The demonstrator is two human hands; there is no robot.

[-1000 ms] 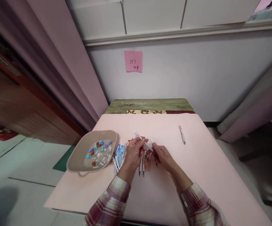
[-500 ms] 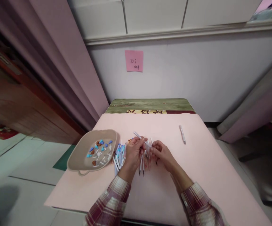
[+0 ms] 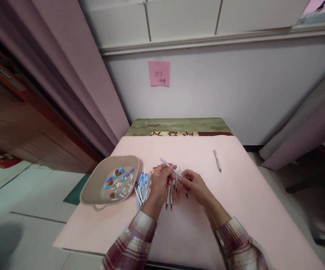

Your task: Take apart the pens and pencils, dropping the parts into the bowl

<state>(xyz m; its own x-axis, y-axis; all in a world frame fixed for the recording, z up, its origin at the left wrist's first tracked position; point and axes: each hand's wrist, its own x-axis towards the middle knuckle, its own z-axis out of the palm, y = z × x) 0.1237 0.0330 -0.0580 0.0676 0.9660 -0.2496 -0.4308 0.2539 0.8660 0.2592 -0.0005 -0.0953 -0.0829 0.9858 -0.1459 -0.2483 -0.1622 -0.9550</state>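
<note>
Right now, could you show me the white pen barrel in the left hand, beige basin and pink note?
White pen barrel [image 3: 164, 161]: head view, on its far end.
Beige basin [image 3: 94, 186]: head view, on its inside wall.
Pink note [image 3: 159, 74]: head view, mid-sheet.

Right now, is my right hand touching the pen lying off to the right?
Apart: the head view shows pink tabletop between your right hand and that pen.
</note>
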